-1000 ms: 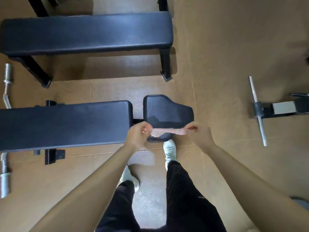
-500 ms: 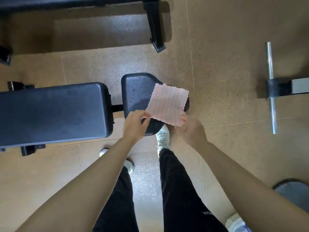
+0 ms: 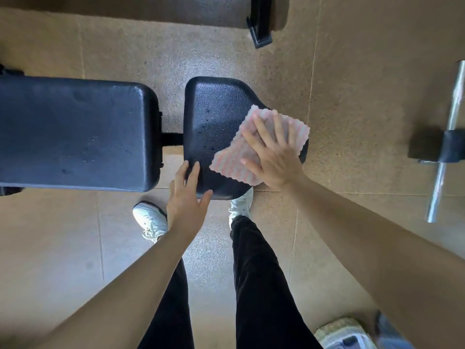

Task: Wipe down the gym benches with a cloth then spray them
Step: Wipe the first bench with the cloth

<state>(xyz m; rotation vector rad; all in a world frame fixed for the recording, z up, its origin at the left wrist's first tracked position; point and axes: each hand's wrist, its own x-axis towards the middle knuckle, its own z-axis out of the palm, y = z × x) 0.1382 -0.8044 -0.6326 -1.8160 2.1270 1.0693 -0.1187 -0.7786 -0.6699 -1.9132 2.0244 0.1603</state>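
A black gym bench lies across the left, with a long back pad [image 3: 75, 134] and a smaller seat pad [image 3: 214, 122] joined by a short bar. Small droplets speckle both pads. A pink and white striped cloth [image 3: 231, 157] lies spread flat on the right part of the seat pad. My right hand [image 3: 271, 152] presses flat on the cloth, fingers straight and spread. My left hand [image 3: 187, 197] rests with straight fingers on the near left edge of the seat pad, holding nothing.
The foot of a second bench [image 3: 260, 28] stands at the top. A steel bar on a black mount [image 3: 445, 137] lies on the floor at the right. A white and blue object [image 3: 344, 335] sits at the bottom right. My white shoes stand under the seat pad.
The cloth, held stretched and then opened between both hands, now lies flat on the seat pad. My left hand let go of it and my right hand flattened on top.
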